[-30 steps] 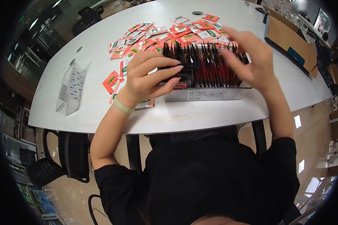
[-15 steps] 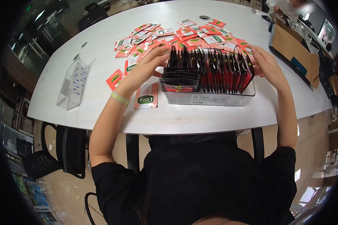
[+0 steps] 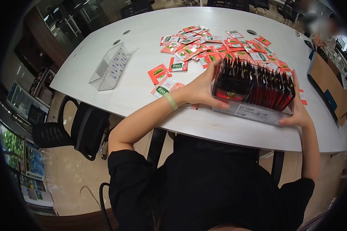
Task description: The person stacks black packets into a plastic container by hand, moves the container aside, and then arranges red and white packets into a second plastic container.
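A clear plastic box (image 3: 235, 110) with a white label on its front is packed with upright black-and-red sachets (image 3: 272, 86). My left hand (image 3: 204, 87) grips its left end, thumb across the front. At the right end, my right hand (image 3: 298, 113) clasps the box with the thumb at the front corner. The box tilts a little; whether its underside touches the table cannot be made out. Behind it lies a loose heap of red-and-white Cozy tea sachets (image 3: 219, 48). A few more Cozy sachets (image 3: 165, 87) lie by my left forearm.
A second clear plastic box (image 3: 111, 69) with blue-and-white marks stands at the left on the white table (image 3: 142, 104). An open cardboard box (image 3: 327, 82) holding cables is at the right edge. Beyond it is another person. A black chair (image 3: 86, 127) stands at the left.
Both hands have moved from resting beside the sachets to gripping the box's ends. The box now sits at an angle, and the camera view has turned left.
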Motion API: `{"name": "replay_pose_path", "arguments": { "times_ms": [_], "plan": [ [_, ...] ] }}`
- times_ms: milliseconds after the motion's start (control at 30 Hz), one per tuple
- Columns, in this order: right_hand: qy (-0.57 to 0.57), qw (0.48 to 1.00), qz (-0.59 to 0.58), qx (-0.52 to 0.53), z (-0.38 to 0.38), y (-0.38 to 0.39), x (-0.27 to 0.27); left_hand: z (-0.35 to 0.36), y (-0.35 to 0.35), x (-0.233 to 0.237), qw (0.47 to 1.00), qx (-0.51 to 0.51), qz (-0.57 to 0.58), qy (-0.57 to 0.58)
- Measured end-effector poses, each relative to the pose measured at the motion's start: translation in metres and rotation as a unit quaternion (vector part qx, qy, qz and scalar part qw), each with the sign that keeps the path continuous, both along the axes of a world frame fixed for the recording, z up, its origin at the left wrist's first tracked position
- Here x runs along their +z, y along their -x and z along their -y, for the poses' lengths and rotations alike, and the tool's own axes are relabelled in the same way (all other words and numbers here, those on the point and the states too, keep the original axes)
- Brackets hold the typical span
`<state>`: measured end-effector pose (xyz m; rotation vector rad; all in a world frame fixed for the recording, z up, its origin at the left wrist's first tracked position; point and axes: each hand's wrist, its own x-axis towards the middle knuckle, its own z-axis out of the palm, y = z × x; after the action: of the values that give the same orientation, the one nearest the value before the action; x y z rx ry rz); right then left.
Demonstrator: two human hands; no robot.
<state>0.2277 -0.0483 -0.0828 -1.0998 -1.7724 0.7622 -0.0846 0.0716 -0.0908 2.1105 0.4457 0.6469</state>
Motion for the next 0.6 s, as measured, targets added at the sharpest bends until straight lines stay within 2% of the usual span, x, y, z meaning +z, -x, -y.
{"name": "replay_pose_path", "arguments": {
  "times_ms": [33,67,100,167,200,233,300,333,367,400,433,467,533,567,600],
  "plan": [
    [0.008,0.996,-0.081,-0.02,0.0,0.002,0.001,0.002,-0.002,0.002,0.997,-0.008,0.033,0.07],
    [-0.022,0.994,-0.1,-0.027,-0.002,0.004,0.004,0.003,-0.004,0.006,0.993,-0.011,0.095,0.074],
    [-0.022,0.995,-0.097,-0.03,-0.003,0.004,0.005,0.005,-0.007,0.009,0.992,-0.014,0.098,0.075],
    [-0.078,0.989,-0.122,-0.019,-0.006,0.005,0.005,0.009,-0.008,0.017,0.962,-0.02,0.246,0.12],
    [-0.077,0.989,-0.122,-0.019,-0.006,0.009,0.005,0.015,-0.007,0.021,0.948,-0.024,0.285,0.139],
    [-0.079,0.987,-0.142,-0.018,-0.007,0.014,0.006,0.02,-0.004,0.025,0.948,-0.024,0.285,0.138],
    [-0.082,0.983,-0.161,-0.022,-0.007,0.023,0.009,0.027,0.003,0.03,0.928,0.046,0.311,0.199],
    [-0.068,0.983,-0.171,-0.013,-0.008,0.026,0.011,0.025,0.007,0.026,0.923,0.066,0.337,0.174],
    [-0.054,0.982,-0.18,-0.004,-0.009,0.03,0.013,0.028,0.013,0.024,0.912,0.094,0.343,0.205],
    [-0.08,0.986,-0.146,0.012,-0.015,0.03,0.006,0.025,0.026,0.027,0.897,0.103,0.37,0.218],
    [-0.047,0.99,-0.131,0.016,-0.008,0.035,0.013,0.017,0.035,0.028,0.889,0.159,0.383,0.196],
    [-0.06,0.993,-0.102,0.021,-0.006,0.034,0.012,0.015,0.041,0.027,0.868,0.209,0.421,0.159],
    [-0.077,0.995,-0.067,0.01,-0.004,0.027,0.011,-0.015,0.085,0.005,0.849,0.247,0.457,0.097],
    [-0.086,0.996,-0.021,0.008,0.0,0.023,0.012,-0.001,0.077,0.026,0.835,0.277,0.476,-0.01],
    [-0.094,0.995,0.021,0.01,0.001,0.021,0.013,0.003,0.086,0.032,0.842,0.278,0.461,-0.043]
  ]
}}
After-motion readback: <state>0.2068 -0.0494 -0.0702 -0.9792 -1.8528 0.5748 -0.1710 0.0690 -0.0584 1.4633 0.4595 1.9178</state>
